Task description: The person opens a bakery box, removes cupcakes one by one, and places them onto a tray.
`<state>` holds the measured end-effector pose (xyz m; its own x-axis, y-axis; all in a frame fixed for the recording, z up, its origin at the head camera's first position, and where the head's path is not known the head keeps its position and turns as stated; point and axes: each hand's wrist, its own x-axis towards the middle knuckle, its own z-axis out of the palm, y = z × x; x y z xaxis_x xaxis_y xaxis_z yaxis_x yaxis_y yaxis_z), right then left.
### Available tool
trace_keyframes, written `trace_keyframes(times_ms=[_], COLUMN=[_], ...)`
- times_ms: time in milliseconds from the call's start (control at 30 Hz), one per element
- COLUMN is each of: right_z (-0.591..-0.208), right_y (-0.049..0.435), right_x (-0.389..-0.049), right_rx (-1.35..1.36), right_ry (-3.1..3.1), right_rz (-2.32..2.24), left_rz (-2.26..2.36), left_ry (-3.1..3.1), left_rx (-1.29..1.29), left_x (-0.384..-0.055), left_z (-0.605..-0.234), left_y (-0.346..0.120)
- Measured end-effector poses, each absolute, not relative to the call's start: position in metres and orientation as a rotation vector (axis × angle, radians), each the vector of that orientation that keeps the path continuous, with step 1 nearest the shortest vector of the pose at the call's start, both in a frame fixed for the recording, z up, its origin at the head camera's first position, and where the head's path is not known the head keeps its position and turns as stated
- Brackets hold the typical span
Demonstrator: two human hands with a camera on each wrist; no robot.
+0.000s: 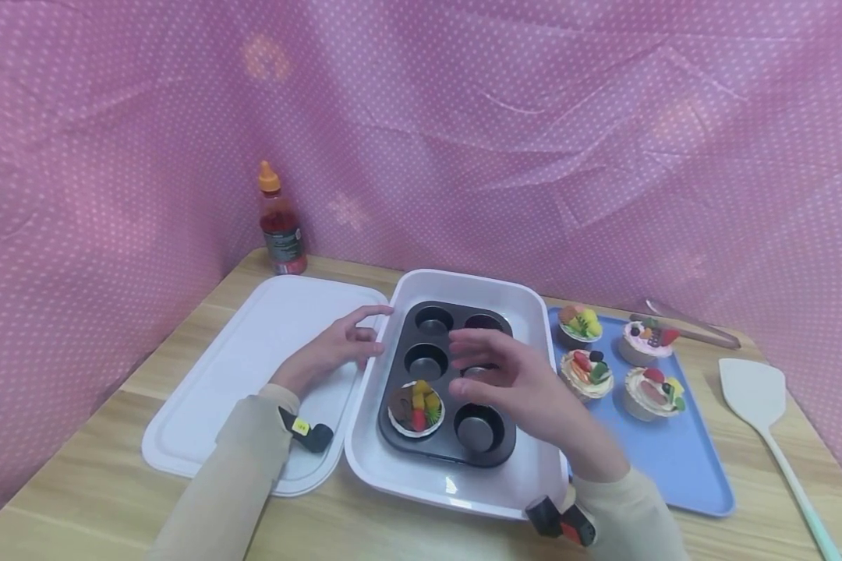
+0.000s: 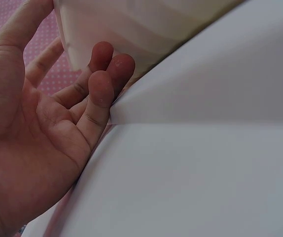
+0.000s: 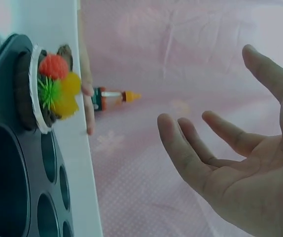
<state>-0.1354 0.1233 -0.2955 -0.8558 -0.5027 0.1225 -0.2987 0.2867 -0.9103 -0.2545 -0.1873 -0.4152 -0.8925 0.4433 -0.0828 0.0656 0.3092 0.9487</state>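
A dark muffin pan (image 1: 447,448) lies in a white rectangular tub (image 1: 456,499). One chocolate cupcake (image 1: 417,408) with yellow, red and green topping sits in its near-left cup; the right wrist view shows this cupcake (image 3: 57,91) from the side. Over the pan's right side hovers my right hand (image 1: 526,382), fingers spread apart from the thumb, holding nothing. My left hand (image 1: 340,343) is at the tub's left rim, its fingers loosely bent and fingertips against or very near the edge. The left wrist view shows this hand (image 2: 38,128) beside the white wall, gripping nothing visible.
To the right, a blue tray (image 1: 681,467) bears several cream-and-fruit cupcakes (image 1: 652,393). Metal tongs (image 1: 709,333) and a white spatula (image 1: 754,389) lie beyond it. At left are a white lid-like board (image 1: 203,428) and a sauce bottle (image 1: 281,234). Pink dotted cloth (image 1: 463,156) hangs behind.
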Motion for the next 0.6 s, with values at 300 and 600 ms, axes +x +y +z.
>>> trace_keyframes(times_ms=[300,600], right_z=[-0.294,-0.306], right_y=[0.103,0.087], right_x=[-0.114,-0.104], right_rx=[-0.683,-0.634], right_ry=[2.401,2.582], right_rz=[-1.548,-1.302], left_rz=[1.581,1.617], left_ry=[2.271,2.242], left_rx=[0.429,0.497], left_x=[-0.254,-0.254], left_z=[-0.415,-0.415], left_y=[-0.187,-0.188])
